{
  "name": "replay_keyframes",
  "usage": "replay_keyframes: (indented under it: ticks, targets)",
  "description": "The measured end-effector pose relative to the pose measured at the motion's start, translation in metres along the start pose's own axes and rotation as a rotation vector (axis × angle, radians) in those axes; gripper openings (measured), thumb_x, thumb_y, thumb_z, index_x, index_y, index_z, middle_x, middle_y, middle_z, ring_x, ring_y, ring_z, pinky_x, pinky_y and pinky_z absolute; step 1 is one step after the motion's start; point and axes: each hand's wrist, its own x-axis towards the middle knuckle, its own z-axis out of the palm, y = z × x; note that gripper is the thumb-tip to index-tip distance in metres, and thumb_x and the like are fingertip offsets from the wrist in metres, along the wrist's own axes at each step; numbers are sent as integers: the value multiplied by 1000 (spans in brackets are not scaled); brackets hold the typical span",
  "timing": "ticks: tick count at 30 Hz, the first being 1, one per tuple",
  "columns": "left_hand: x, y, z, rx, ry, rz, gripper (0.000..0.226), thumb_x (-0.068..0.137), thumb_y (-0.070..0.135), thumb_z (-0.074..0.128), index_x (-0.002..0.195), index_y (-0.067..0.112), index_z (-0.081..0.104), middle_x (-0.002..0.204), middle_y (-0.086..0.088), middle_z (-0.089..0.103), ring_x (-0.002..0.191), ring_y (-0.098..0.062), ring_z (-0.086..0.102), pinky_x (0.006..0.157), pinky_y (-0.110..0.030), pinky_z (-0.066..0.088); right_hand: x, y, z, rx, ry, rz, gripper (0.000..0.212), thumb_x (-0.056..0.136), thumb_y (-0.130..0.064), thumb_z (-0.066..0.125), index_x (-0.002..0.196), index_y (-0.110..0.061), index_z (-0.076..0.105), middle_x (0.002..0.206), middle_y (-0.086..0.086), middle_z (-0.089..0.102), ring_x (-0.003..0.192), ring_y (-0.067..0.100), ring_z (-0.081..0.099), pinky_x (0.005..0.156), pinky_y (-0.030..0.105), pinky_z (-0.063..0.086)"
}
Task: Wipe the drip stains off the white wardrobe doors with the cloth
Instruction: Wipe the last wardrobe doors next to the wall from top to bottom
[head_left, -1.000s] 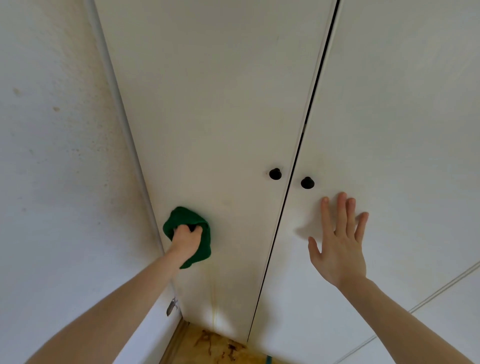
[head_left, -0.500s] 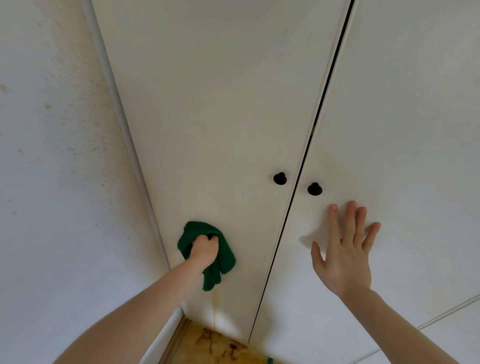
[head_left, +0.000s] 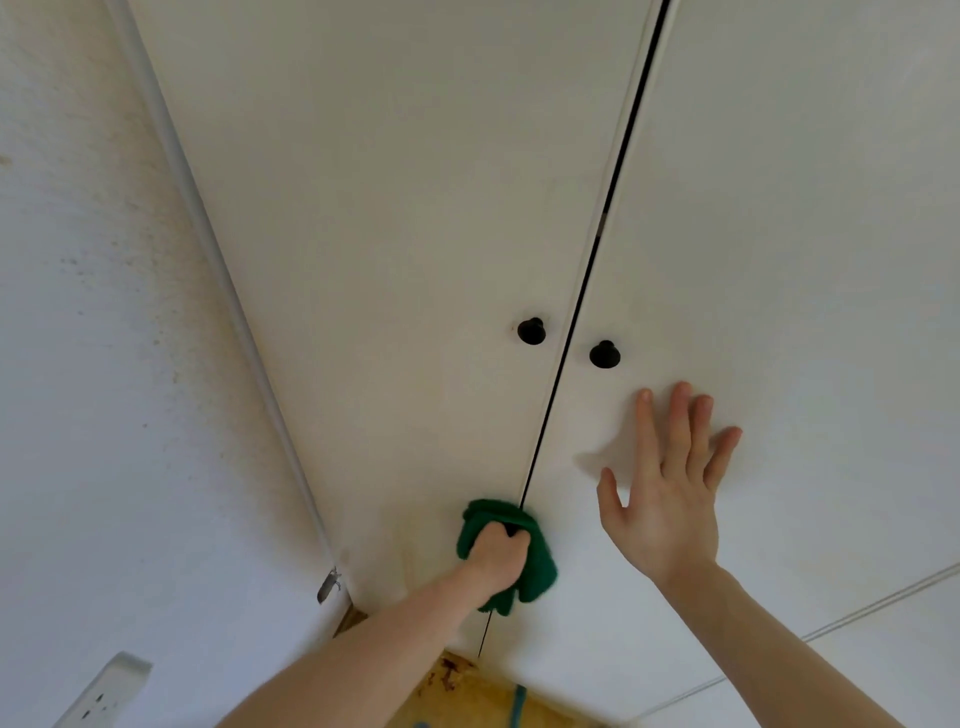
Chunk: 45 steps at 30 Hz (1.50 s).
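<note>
A: How is the wipe best carried out from here?

B: The green cloth (head_left: 511, 551) is bunched in the left hand (head_left: 498, 558), whose fingers are curled tight round it; it is pressed low on the wardrobe, right over the dark gap between the left door (head_left: 395, 260) and the right door (head_left: 779, 260); a faint yellowish drip stain (head_left: 405, 551) can be made out just to its left, so the strokes are probably best taken back over that streak, with firm pressure kept on. The right hand (head_left: 667, 499) is laid flat, fingers straight and spread, holding nothing; the right door is steadied by it.

A: And what is counted?

B: Two doors; two black knobs (head_left: 531, 331); one cloth; two hands.
</note>
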Motion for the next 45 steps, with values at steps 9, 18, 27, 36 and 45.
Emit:
replay_keyframes:
  ticks: [9, 18, 27, 36, 45]
  targets:
    - [-35, -24, -40, -69, 220, 198, 14, 102, 15, 53, 95, 6, 61, 92, -8, 63, 90, -19, 61, 72, -22, 50, -22, 4, -25, 328, 4, -180, 73, 85, -7, 62, 154, -9, 38, 163, 17, 31, 154, 36, 25, 124, 62, 18]
    - [9, -55, -152, 199, 683, 444, 7, 98, 5, 55, 103, 0, 56, 98, -20, 61, 93, -34, 59, 86, -45, 51, -74, 0, 49, 489, 127, -268, 66, 84, -5, 63, 147, -15, 46, 152, 13, 45, 143, 34, 43, 118, 58, 33]
    - [94, -102, -159, 258, 931, 728, 9, 97, 6, 57, 89, 7, 54, 82, -2, 54, 85, -25, 54, 82, -42, 48, -103, 9, 133, 435, 328, -407, 60, 84, -6, 64, 142, -13, 52, 152, 13, 44, 140, 37, 46, 121, 58, 28]
    - [134, -131, -139, 166, 1044, 949, 9, 96, 24, 56, 92, 16, 54, 89, -5, 57, 92, -30, 57, 89, -51, 50, -129, 31, 157, 246, 363, -454, 66, 82, -11, 65, 147, -9, 53, 157, 15, 42, 146, 39, 38, 121, 61, 23]
    - [116, -148, -62, 141, 850, 820, 17, 99, 27, 53, 98, 11, 58, 97, -6, 58, 102, -27, 51, 104, -44, 40, -197, 49, 96, 76, 194, -258, 76, 80, -21, 58, 154, -17, 40, 164, 10, 30, 152, 35, 27, 126, 55, 13]
